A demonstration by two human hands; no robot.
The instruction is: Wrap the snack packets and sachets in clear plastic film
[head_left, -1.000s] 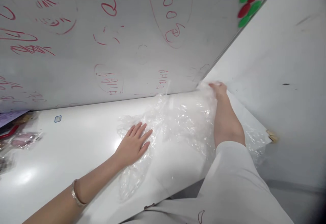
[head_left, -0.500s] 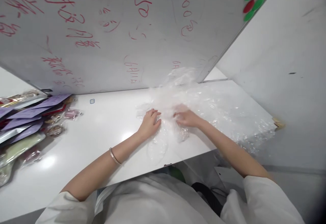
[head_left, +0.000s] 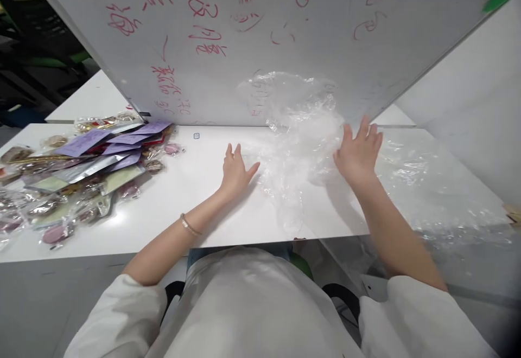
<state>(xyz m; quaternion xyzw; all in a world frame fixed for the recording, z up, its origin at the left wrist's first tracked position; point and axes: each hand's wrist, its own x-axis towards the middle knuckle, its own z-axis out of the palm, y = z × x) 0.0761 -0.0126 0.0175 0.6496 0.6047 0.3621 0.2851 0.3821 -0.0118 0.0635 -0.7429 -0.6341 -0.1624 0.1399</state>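
Observation:
Crumpled clear plastic film [head_left: 301,135] is heaped on the white table [head_left: 195,184] in front of me, its top standing against the whiteboard. At its left side my left hand [head_left: 236,172] is open, thumb spread toward the film, a bracelet on the wrist. Fingers apart, my right hand [head_left: 359,152] is raised at the film's right side and holds nothing. Whether either hand touches the film, I cannot tell. More clear plastic sheeting [head_left: 427,179] lies spread over the right part of the table and hangs past its front edge.
A whiteboard [head_left: 228,76] with red writing stands along the back of the table. On the left lies a pile of small packets [head_left: 101,152], several purple, others clear with pink or brown contents. A small blue-edged sticker [head_left: 196,136] is on the tabletop. A wall rises at the right.
My view has swung left, showing more of the packets. My hands have moved apart and opened; the right has left the film's middle. The film now stands taller and looser.

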